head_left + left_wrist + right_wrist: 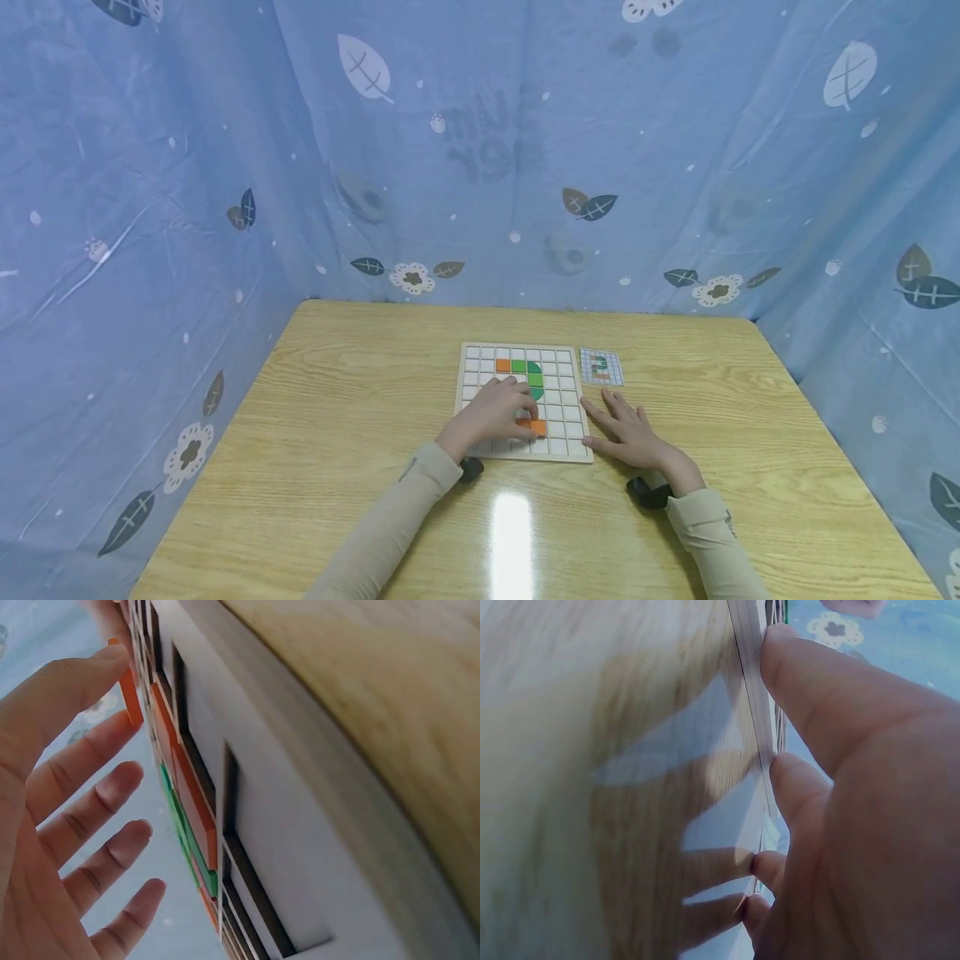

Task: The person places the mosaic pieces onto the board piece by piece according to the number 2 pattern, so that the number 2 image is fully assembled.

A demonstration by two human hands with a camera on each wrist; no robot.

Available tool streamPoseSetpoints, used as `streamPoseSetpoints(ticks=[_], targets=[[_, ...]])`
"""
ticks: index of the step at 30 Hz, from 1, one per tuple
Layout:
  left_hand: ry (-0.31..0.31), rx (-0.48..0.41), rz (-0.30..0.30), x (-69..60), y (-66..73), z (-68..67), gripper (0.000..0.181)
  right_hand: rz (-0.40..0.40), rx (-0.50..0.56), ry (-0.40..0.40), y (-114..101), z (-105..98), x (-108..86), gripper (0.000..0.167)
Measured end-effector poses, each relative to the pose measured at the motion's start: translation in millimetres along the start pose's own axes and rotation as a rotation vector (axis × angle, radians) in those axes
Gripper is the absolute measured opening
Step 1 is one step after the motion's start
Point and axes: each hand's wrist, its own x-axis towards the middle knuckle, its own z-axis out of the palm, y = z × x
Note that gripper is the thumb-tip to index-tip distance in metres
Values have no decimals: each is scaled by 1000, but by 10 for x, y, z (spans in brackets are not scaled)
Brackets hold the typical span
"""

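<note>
My left hand (495,412) is over the white grid board (567,429). Its thumb and index finger pinch a thin orange tile (130,694), held on edge just off the board; the other fingers are spread. Beside it in the grid lie orange tiles (196,810). Farther up sit another orange tile (503,365), green square tiles (519,367) and rounded green pieces (536,393). My right hand (633,437) lies with fingers spread at the board's right side. Its thumb (802,675) and index finger touch the board's edge, and other fingertips reach the table.
A small printed card (602,367) with a coloured grid pattern lies at the board's upper right. The wooden table (360,400) extends around the board. Blue patterned curtain (480,167) hangs behind and at both sides. A dark wrist camera (648,493) is strapped below my right hand.
</note>
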Motion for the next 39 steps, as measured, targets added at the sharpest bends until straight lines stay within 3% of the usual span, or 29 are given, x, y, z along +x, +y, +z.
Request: streamPoseSetpoints(ticks=[14, 39], targets=[[-29, 34, -28, 96, -40, 99, 32, 30, -6, -9, -30, -8, -3, 67], [-5, 16, -30, 73, -62, 77, 37, 20, -15, -16, -48, -13, -16, 67]])
